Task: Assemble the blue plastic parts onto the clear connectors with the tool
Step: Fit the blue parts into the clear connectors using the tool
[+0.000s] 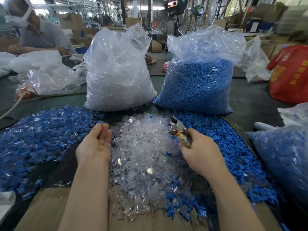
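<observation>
A heap of clear connectors (145, 157) lies in the middle of the table. Loose blue plastic parts (221, 140) are piled to its right. On the left spreads a pile of joined blue-and-clear pieces (38, 130). My right hand (200, 152) grips the taped handle of a metal plier-like tool (178, 129), whose jaws point up and away over the clear heap. My left hand (95, 144) hovers palm-up with fingers straight at the left edge of the clear heap, holding nothing I can see.
Behind the piles stand a big bag of clear connectors (116, 72) and a big bag of blue parts (198, 77). Another bag of blue pieces (286, 155) lies at the right, a red bag (290, 75) beyond it. A person (40, 34) works at far left. Cardboard (50, 210) covers the near edge.
</observation>
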A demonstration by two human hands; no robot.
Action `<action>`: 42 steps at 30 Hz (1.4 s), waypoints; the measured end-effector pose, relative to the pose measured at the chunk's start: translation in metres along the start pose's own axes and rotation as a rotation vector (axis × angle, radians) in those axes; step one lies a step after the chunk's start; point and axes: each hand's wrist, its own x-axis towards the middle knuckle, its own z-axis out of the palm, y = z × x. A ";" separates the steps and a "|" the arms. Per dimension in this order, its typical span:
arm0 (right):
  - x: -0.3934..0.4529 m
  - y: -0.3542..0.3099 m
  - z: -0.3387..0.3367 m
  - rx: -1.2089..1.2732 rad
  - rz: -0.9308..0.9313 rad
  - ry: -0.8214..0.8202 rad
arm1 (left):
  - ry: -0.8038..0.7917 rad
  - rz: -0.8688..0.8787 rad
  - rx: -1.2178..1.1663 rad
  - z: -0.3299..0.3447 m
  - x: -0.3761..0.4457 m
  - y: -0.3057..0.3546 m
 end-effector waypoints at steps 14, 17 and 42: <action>-0.001 0.001 0.001 -0.101 -0.005 -0.017 | 0.165 -0.105 -0.224 -0.030 0.020 0.014; -0.002 -0.001 0.000 -0.087 -0.008 -0.003 | 0.126 -0.082 -0.164 -0.023 0.021 0.011; -0.004 -0.011 -0.005 -0.158 -0.119 0.002 | -0.536 0.288 0.685 0.037 -0.059 -0.055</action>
